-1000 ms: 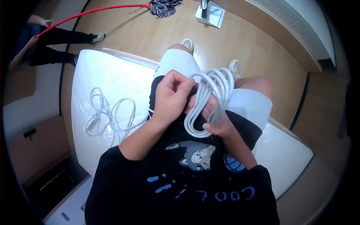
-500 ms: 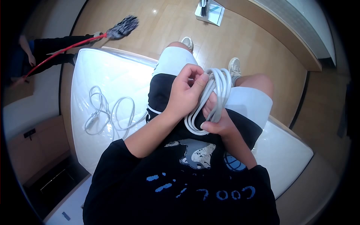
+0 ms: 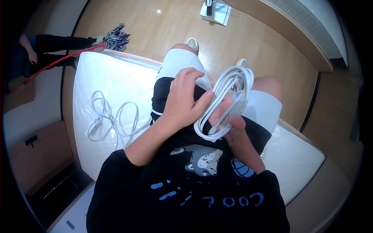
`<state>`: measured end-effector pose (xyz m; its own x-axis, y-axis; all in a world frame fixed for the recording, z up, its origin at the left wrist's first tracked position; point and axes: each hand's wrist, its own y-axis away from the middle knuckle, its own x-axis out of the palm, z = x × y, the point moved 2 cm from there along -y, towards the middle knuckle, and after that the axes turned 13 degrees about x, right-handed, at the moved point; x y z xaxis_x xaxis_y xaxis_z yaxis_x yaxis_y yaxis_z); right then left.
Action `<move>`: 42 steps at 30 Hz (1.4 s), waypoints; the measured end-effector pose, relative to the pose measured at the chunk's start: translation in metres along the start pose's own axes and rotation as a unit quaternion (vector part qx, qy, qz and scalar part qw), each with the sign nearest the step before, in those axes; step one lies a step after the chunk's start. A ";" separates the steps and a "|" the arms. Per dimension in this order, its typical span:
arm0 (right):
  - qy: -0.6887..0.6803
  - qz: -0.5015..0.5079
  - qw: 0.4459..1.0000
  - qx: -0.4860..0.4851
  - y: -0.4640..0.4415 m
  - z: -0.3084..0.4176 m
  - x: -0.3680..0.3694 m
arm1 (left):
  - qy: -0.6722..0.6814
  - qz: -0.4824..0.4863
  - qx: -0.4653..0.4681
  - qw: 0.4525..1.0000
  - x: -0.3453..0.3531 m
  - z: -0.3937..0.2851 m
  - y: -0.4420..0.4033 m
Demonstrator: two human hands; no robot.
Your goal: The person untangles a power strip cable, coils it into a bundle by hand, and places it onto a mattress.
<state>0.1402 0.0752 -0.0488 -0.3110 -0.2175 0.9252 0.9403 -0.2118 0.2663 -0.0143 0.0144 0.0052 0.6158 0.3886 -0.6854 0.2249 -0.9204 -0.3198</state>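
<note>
A white cable wound into an oval coil (image 3: 246, 95) is held over my lap by my right hand (image 3: 233, 126). The right palm shows through the loop, and the thumb lies over its near strands. To the coil's left, my left hand (image 3: 182, 95) has its fingers apart and slightly bent; its thumb tip is beside the strands, and I cannot tell whether they touch. More loose white cable (image 3: 136, 120) lies in loops on the plastic-covered mattress (image 3: 83, 81) to my left and runs toward my lap.
At the far left, a person's hand (image 3: 33, 57) is near a red-handled mop (image 3: 116, 39). A white dustpan (image 3: 221, 17) with a dark brush stands on the wooden floor (image 3: 163, 27) ahead. A grey piece (image 3: 70, 225) lies on the white surface at bottom left.
My left hand has come off the coil and drawn back left, its fingers spreading. The coil has tilted and turned to show its loop. The mop head has moved left and nearer the mattress.
</note>
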 end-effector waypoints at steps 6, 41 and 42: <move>-0.073 0.062 0.988 -0.122 -0.002 0.022 -0.002 | -0.036 0.210 0.076 0.974 -0.044 0.011 0.029; 0.042 -0.077 0.991 0.105 -0.014 0.015 -0.004 | -0.232 0.099 0.206 0.945 -0.037 -0.016 -0.038; 0.024 -0.086 0.990 0.110 -0.013 0.013 -0.004 | -0.236 0.092 0.218 0.942 -0.032 -0.016 -0.041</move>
<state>0.1310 0.0914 -0.0524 -0.4705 -0.2420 0.8486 0.8785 -0.0374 0.4764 -0.0309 0.0388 0.0505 0.1862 0.2937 -0.9376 -0.2482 -0.9093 -0.3341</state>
